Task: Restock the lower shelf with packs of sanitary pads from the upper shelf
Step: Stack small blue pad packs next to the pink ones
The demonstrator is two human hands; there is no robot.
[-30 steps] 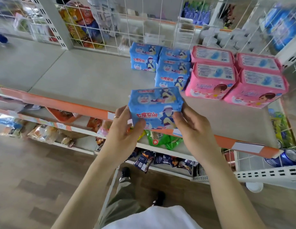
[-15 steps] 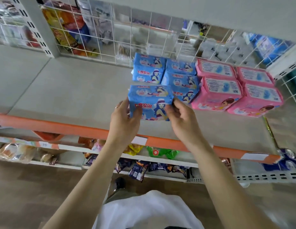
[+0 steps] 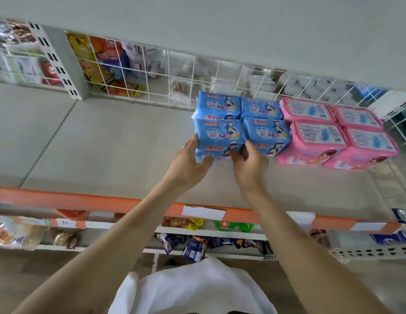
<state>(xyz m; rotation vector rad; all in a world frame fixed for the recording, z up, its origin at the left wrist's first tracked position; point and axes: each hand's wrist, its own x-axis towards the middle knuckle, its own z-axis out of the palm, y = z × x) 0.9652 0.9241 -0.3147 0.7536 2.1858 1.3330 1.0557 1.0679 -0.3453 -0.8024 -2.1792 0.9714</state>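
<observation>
Left hand (image 3: 190,161): arm extended forward, fingers curled, ring on one finger, thumb forward, grip closed on one side of a pack (image 3: 220,138). Right hand (image 3: 249,164): arm extended, fingers bent, closed on the pack's other side.

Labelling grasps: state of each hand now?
Left hand: closed on the front-left blue plastic pad pack.
Right hand: closed on the same pack.

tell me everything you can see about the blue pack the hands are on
The blue pack is a soft, glossy plastic-wrapped block printed with red characters and a cartoon girl in a hat. It sits on the grey shelf, front-left of the blue group, against blue packs behind and to its right. The left hand and right hand grip its lower corners.
</observation>
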